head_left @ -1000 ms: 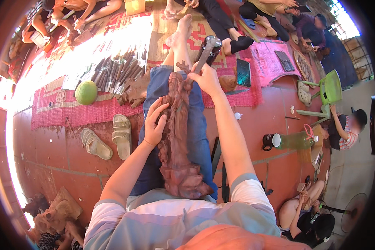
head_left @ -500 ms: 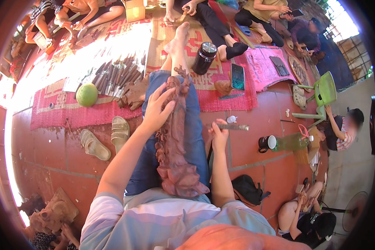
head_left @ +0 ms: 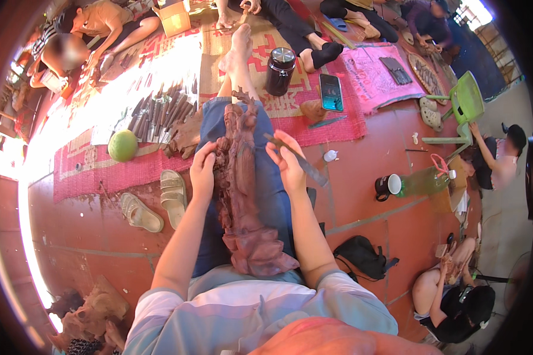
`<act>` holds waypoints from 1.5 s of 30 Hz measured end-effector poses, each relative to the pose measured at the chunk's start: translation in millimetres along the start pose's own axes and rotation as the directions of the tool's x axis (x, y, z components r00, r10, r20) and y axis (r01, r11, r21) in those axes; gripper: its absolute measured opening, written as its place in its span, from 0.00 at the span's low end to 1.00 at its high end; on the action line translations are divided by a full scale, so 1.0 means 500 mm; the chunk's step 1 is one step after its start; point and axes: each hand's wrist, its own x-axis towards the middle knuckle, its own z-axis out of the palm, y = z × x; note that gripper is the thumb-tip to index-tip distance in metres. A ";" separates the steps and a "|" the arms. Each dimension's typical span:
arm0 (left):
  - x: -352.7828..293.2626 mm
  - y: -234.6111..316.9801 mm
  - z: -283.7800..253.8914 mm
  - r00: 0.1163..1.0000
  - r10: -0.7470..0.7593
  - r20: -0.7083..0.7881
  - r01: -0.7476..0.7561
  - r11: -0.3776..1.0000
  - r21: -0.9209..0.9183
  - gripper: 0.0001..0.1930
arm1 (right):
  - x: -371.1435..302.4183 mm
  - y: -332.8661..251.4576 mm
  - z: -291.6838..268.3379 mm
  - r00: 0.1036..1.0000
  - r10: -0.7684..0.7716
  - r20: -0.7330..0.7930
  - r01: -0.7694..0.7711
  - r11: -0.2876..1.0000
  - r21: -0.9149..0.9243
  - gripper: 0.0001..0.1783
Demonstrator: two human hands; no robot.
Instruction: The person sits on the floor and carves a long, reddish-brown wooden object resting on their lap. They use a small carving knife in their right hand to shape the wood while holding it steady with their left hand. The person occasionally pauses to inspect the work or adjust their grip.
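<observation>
A reddish-brown carved wooden statue lies lengthwise along my thighs, its broad petal-like base toward my belly and its thin branching top toward my knees. My left hand grips the statue's left side, fingers curled against the small carved knobs there. To the right of the statue, my right hand is raised, holding a long flat grey tool slantwise between thumb and fingers. The tool is apart from the wood; its exact kind is hard to make out.
Dark-handled carving tools and a green round fruit lie left on the mat. Ahead stand a black flask and a phone. Sandals lie left; a mug, green bottle and black bag right. Several people sit around.
My left hand has slid from the statue's upper front to its left side. My right hand has moved in toward the statue, and the tool has turned to a slant.
</observation>
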 end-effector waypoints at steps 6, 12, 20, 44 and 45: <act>-0.022 -0.021 -0.011 0.994 0.107 0.012 -0.107 0.994 -0.026 0.15 | 0.073 0.052 0.056 0.987 -0.157 -0.039 0.141 0.953 -0.268 0.14; -0.020 -0.015 -0.011 0.998 0.060 0.027 -0.058 0.996 -0.071 0.15 | 0.087 0.078 0.063 0.913 -0.396 -0.096 0.247 0.726 -0.642 0.06; -0.021 -0.021 -0.011 0.997 0.074 0.026 -0.073 0.996 -0.040 0.17 | 0.055 0.091 0.073 0.840 -0.519 0.161 0.480 0.569 -0.667 0.04; -0.014 0.033 0.019 0.989 0.035 0.144 -0.048 0.995 0.089 0.22 | 0.087 0.097 0.054 0.759 -0.621 0.194 0.536 0.429 -0.727 0.03; -0.014 0.037 0.015 0.989 0.042 0.141 -0.053 0.996 0.076 0.22 | 0.082 0.099 0.057 0.787 -0.591 0.178 0.522 0.483 -0.702 0.03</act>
